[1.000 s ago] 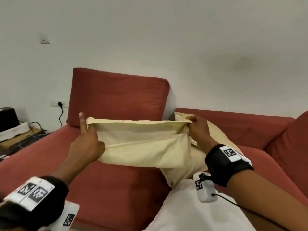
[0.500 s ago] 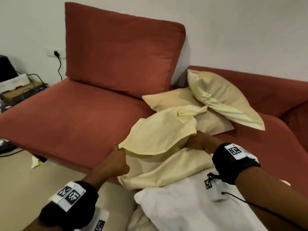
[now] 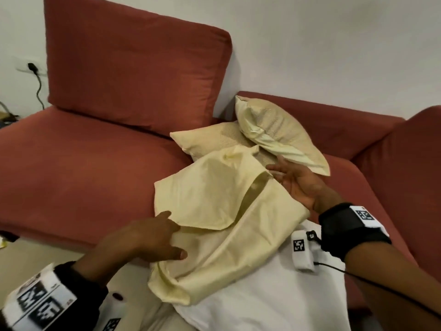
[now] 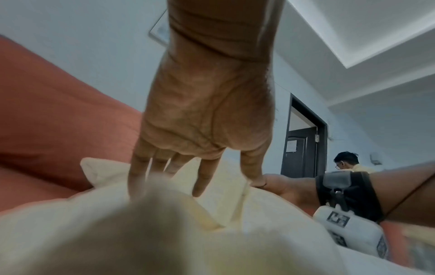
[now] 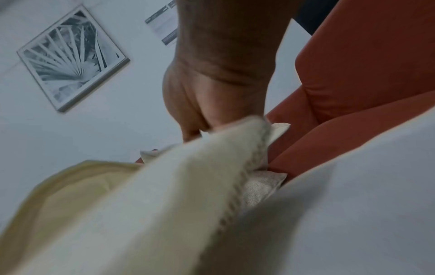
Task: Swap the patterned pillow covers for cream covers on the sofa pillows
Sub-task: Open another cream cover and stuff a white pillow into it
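Cream cover | left grip spread, touching it | right grip spread beside

sofa: terracotta red | loose cover: plain cream | bare pillow: white | wall: white

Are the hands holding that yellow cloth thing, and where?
Nothing is gripped. The left hand rests with straight fingers on the cream cover near its left edge. The right hand is open beside the cover's upper right edge.
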A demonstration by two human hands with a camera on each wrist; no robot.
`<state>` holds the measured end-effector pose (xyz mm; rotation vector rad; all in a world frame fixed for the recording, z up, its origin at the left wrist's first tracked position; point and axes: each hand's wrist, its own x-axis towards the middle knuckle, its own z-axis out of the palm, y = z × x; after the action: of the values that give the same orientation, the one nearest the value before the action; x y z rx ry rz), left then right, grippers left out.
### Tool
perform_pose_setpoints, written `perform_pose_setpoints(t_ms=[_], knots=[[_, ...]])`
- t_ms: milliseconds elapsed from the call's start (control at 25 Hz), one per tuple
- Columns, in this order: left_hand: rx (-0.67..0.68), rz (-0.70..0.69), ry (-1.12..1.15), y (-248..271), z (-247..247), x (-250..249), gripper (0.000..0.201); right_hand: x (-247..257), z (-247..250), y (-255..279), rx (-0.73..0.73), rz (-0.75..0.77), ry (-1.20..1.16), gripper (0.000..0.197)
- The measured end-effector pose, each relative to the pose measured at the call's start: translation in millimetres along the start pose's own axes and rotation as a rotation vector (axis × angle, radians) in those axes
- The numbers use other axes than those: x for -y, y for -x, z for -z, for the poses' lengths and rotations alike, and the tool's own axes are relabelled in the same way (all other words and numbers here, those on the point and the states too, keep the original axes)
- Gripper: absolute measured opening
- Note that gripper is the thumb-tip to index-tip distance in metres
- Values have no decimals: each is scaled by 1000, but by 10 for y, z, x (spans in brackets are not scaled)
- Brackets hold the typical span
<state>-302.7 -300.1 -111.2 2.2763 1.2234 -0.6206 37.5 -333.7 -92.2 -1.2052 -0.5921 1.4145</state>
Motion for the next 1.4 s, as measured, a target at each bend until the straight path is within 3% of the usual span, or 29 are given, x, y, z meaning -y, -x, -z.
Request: perform_pose_setpoints(t_ms=[40, 80, 120, 160, 240, 320, 400, 440, 560, 640, 680, 800, 920, 1000, 1080, 1200, 1320, 1400], knots=[[-83, -32, -26, -49, -6, -104, 94, -77, 126, -15, -86, -3, -48, 30], [-127, -97, 20, -88, -20, -222, 97, -151, 212, -14, -168, -11, 58, 21], [-143, -191, 78, -125, -45, -364, 104, -229, 294, -24, -246, -6, 279, 8], [-150, -277, 82, -128, -89, -543, 109, -282, 331, -21, -298, 14, 597, 18], [-157, -385, -22, -175, -284, -816, 110, -350, 295, -40, -231, 71, 1066, 25], [-261, -403, -93, -270, -505, -912, 98, -359, 272, -74, -164, 70, 1295, 13], [-501, -382, -1, -393, -545, -795, 67, -332, 260, -80, -94, 22, 1508, 46], [-597, -356, 158, -443, -498, -694, 55, -341, 263, -93, -44, -4, 1565, 62], [-768, -327, 686, -581, -329, -379, 41, -426, 227, -90, 121, -205, 1590, 106], [-817, -326, 830, -613, -276, -311, 29, -510, 226, -95, 176, -215, 1544, 113], [-835, -324, 861, -621, -274, -312, 26, -537, 229, -70, 169, -172, 1511, 107], [-875, -360, 892, -666, -312, -340, 32, -479, 227, 186, 121, -28, 1356, 60], [-929, -386, 875, -707, -374, -393, 29, -211, 295, 531, 49, 115, 1200, 55], [-905, -399, 787, -640, -447, -514, 27, 67, 438, 861, -68, 228, 1195, 56], [-806, -509, 634, -589, -534, -673, 30, 313, 606, 1260, -190, 311, 1188, 51], [-450, -608, 384, -675, -588, -926, 76, 586, 684, 1767, -334, 381, 1301, 36], [-127, -447, -1, -661, -547, -1308, 108, 823, 579, 2218, -459, 536, 1497, 39], [-15, -341, -31, -600, -466, -1538, 122, 932, 542, 2421, -495, 633, 1552, 60]])
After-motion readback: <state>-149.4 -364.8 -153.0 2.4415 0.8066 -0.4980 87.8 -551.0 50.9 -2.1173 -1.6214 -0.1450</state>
